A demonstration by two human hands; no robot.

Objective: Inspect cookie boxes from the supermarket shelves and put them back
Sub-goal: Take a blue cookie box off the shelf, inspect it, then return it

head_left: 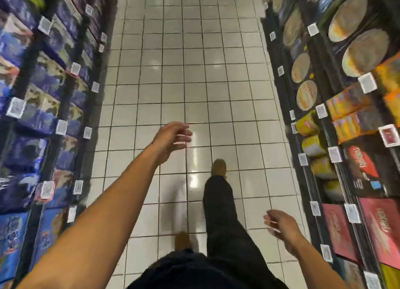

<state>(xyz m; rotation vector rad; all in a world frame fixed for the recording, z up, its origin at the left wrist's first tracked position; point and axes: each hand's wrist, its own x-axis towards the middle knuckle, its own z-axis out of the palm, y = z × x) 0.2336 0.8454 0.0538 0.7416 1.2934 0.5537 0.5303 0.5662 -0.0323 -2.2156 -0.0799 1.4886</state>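
Observation:
I look down a supermarket aisle between two shelf runs. My left hand [172, 138] is stretched forward over the tiled floor, fingers apart and curled, holding nothing. My right hand [280, 227] hangs lower near the right shelf, fingers loosely spread, also without anything in it. Blue cookie boxes [32, 117] fill the left shelves. Red cookie boxes [337, 230] lie on the right shelves close to my right hand, with a black and red box [365, 169] above them. Neither hand touches a box.
Round tins [365, 53] and orange boxes [348, 113] sit further along the right shelves, with yellow cans [307, 123] below. White price tags [16, 108] line the shelf edges. The white tiled floor [194, 72] runs ahead. My dark trouser leg and brown shoe [219, 167] step forward.

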